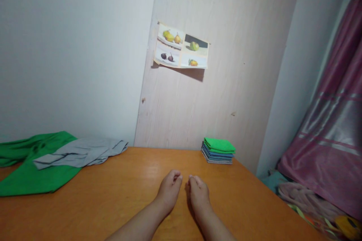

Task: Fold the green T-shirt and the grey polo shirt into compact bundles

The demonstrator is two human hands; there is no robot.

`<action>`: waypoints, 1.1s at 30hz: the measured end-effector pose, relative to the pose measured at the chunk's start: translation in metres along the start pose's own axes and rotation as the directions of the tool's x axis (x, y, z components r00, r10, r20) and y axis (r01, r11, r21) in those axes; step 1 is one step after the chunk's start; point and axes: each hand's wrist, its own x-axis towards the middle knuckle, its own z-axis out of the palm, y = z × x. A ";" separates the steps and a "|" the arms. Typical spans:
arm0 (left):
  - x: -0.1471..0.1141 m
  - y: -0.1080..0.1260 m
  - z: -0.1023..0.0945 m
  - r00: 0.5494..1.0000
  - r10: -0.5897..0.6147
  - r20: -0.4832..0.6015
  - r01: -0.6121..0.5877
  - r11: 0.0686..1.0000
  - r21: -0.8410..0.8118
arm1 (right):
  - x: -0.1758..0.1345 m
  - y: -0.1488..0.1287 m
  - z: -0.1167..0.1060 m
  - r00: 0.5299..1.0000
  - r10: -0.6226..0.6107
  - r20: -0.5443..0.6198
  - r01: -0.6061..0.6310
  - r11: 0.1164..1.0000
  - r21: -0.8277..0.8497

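My left hand rests on the orange-brown wooden table, its fingers curled into a loose fist. Just to its right, with a small gap between, my right hand is closed in the same way. No object shows in either hand. Beyond my right hand, by the table's far right corner, sits a neat stack of folded cloths, bright green on top with blue and checked ones below. On the far left lies a spread green garment, and a crumpled grey garment lies partly over it.
Behind the table stands a pale wall panel with a fruit picture sheet fixed to it. A pink curtain hangs at the right. Beyond the table's right edge lies a heap of soft pinkish cloth beside a yellow item.
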 end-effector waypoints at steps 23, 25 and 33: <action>-0.018 0.000 -0.034 0.987 -0.069 -0.145 0.083 0.993 0.088 | 0.004 -0.003 -0.002 0.992 -0.078 0.101 0.098 0.973 -0.211; -0.021 0.000 -0.041 0.982 -0.092 -0.164 0.106 0.991 0.081 | 0.004 -0.002 -0.003 0.991 -0.076 0.112 0.098 0.973 -0.211; -0.035 0.001 -0.085 0.946 -0.101 -0.307 0.138 0.986 0.099 | 0.004 0.002 -0.008 0.984 -0.074 0.159 0.113 0.961 -0.253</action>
